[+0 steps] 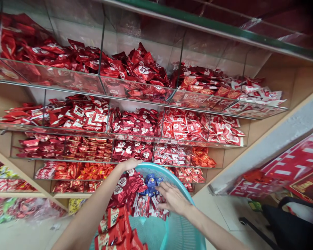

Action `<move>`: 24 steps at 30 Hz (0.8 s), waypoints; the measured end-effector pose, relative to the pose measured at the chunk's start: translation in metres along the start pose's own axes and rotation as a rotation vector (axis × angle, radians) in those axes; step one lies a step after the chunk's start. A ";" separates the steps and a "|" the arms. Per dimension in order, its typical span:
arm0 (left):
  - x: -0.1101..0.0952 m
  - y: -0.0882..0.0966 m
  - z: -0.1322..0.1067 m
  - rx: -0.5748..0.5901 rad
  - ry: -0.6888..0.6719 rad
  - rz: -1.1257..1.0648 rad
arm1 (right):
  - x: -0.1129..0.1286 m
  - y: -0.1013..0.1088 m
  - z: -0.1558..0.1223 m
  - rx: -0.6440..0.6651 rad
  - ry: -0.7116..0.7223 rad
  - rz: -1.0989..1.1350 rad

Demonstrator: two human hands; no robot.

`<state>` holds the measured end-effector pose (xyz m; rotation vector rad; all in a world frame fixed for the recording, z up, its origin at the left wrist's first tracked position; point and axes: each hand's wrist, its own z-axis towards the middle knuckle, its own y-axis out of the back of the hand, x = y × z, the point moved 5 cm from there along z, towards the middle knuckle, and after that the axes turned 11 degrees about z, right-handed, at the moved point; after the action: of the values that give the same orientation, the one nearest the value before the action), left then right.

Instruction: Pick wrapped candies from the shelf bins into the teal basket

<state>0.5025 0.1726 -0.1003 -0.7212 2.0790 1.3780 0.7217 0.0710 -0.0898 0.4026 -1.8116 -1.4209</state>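
Note:
A turquoise plastic basket (pixel 185 180) stands before the shelves with red, white and blue small packets inside. My left hand (pixel 130 164) grips its far rim, fingers over the edge. Over the packets in the basket, my right hand (pixel 173 197) has its fingers apart and slightly bent, with nothing visibly held. Its fingertips are beside the blue packets (pixel 150 183) and the red-and-white packets (pixel 141 205). Dark red packets (pixel 123 189) lie under my left forearm, and larger red packets (pixel 117 225) are at the near left side of the basket.
Tiered shelves with glass dividers (pixel 80 80) hold several piles of red packets (pixel 143 69). Orange packets (pixel 202 158) lie on a lower tier. At the right are red printed boxes (pixel 297 163) and a black chair (pixel 289 222) on the tiled floor (pixel 229 211).

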 end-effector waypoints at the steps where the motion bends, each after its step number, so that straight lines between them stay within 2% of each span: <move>1: 0.000 0.000 0.001 0.002 -0.003 0.013 | -0.005 -0.002 -0.002 0.014 -0.010 -0.003; 7: -0.001 0.001 0.001 0.012 -0.020 0.063 | -0.012 -0.016 -0.009 -0.009 -0.077 -0.005; 16: -0.001 0.001 0.002 0.014 -0.020 0.095 | -0.003 -0.015 -0.006 -0.070 -0.129 -0.009; 20: -0.001 0.002 0.001 0.014 -0.025 0.092 | -0.004 0.007 -0.005 -0.180 -0.108 0.054; 24: -0.003 0.002 -0.001 0.011 -0.030 0.076 | -0.023 0.045 0.002 -0.414 -0.148 0.192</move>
<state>0.5030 0.1726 -0.0963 -0.6191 2.1089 1.4093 0.7448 0.1025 -0.0569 -0.0881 -1.5632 -1.6694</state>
